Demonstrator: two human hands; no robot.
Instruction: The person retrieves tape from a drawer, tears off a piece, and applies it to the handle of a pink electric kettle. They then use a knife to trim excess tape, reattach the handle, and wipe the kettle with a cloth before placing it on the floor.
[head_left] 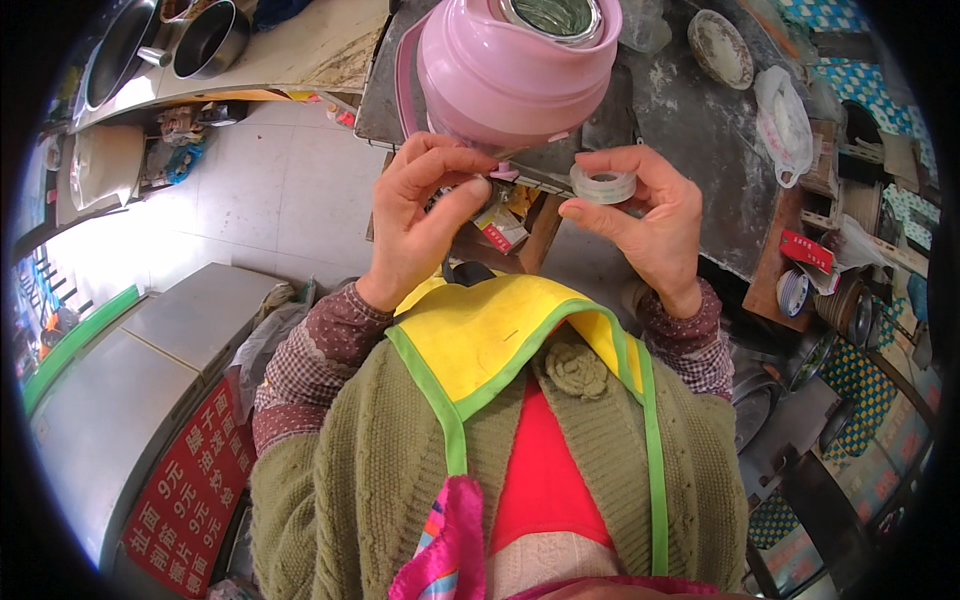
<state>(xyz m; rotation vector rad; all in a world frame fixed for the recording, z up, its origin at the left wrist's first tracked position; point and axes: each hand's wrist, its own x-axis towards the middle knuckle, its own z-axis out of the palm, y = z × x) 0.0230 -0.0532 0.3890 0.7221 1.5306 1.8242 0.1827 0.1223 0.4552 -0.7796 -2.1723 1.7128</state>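
Note:
My right hand (650,215) grips a small roll of clear tape (603,187) between thumb and fingers, in front of my chest. Level with it on the left, my left hand (425,205) is closed in a pinch, thumb toward fingertips; what lies between them is too small to make out. Just beyond both hands a large pink thermos jug (515,85) stands on the dark worktop, its silvery inner mouth uncovered. A pink handle curves down its left side. My left fingertips are close to the jug's lower part; whether they touch it I cannot tell.
The grey worktop (690,190) carries a flour-dusted bowl (720,48) and a white plastic bag (783,125). Dark pans (212,40) sit on a counter at far left. A steel cabinet (110,380) with a red sign stands left. Stacked plates (793,292) are at right.

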